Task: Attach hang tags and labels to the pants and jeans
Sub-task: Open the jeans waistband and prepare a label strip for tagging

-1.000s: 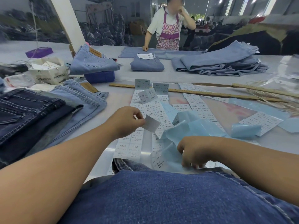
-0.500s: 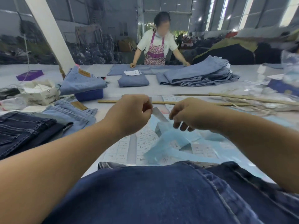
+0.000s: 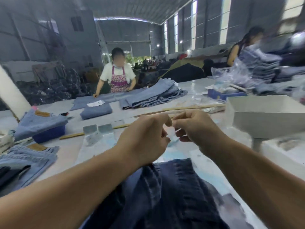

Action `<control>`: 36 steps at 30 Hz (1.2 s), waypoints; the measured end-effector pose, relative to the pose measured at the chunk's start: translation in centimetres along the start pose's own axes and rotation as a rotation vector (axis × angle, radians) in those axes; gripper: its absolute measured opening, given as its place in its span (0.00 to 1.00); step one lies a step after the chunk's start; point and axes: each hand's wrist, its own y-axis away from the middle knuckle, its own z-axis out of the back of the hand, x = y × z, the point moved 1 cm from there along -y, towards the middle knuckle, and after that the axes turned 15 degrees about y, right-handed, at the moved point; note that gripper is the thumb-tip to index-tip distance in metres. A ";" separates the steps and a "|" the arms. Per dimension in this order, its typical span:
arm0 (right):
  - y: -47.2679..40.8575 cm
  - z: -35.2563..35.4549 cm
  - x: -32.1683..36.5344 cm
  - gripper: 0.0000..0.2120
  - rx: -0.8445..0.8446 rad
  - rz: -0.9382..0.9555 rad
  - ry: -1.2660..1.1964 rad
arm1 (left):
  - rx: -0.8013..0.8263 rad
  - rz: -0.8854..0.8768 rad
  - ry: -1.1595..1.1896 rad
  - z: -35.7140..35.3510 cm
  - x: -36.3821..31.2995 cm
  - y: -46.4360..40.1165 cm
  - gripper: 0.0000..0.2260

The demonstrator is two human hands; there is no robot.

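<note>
Head view, hands first. Left hand [image 3: 145, 138] and right hand [image 3: 194, 128] raised together above the counter [image 3: 69, 151], fingers of both curled inward and pinching a small pale label [image 3: 171, 134] between them. Label partly hidden by the fingertips and blurred, so print and backing not readable; whether being peeled or only held, impossible to tell. Dark jeans [image 3: 165, 195] spread directly below the forearms, nearest the camera, waistband end toward the hands.

Probably the peeling or readying of one label before sticking it on those dark jeans. Best done with a light pinch at the label's edges, kept flat and uncreased, then brought down squarely onto the denim near the waistband and pressed smooth.

Same view, surroundings. Sheets of printed labels [image 3: 92, 138] and pale blue backing paper [image 3: 171, 154] strewn on the counter just beyond the hands. Long wooden stick [image 3: 99, 131] lying across behind them. Light jeans [image 3: 28, 159] at the left edge, another folded pair on a blue tray [image 3: 49, 134] further back. White box [image 3: 264, 116] close on the right, near the right forearm. Folded jeans with a tag [image 3: 96, 109] and a heap of light jeans [image 3: 151, 95] further off, handled by a person in an apron [image 3: 118, 76]. Second person [image 3: 244, 47] at far right beside tall stacks.

Loose backing paper beneath the hands likely to catch a sticky label; white box crowding the right elbow.
</note>
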 end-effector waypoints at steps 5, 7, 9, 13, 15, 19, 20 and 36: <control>2.6 4.7 -3.8 0.08 -0.129 -0.077 -0.093 | 0.220 0.007 -0.100 -3.2 -4.4 -1.0 0.20; 3.6 6.5 -5.5 0.09 -0.212 -0.080 -0.075 | 0.246 0.009 -0.112 -4.1 -5.8 -1.5 0.20; 4.5 8.2 -7.0 0.10 -0.257 -0.097 -0.038 | 0.278 0.012 -0.146 -4.9 -7.1 -2.1 0.19; 5.7 10.3 -9.7 0.11 -0.246 -0.120 0.004 | 0.372 0.043 -0.270 -6.6 -8.8 -3.6 0.15; 6.2 10.8 -10.8 0.12 -0.278 -0.118 -0.005 | 0.416 0.065 -0.301 -8.0 -9.0 -4.4 0.14; 6.7 10.7 -12.2 0.12 -0.281 -0.137 -0.066 | 0.457 0.112 -0.258 -11.2 -8.8 -5.5 0.14; 6.7 10.5 -12.5 0.12 -0.269 -0.144 -0.076 | 0.469 0.132 -0.223 -12.0 -8.5 -5.8 0.14; 2.1 6.8 -18.0 0.14 -0.283 -0.235 -0.217 | 0.501 0.348 0.165 -18.5 -3.4 -12.0 0.09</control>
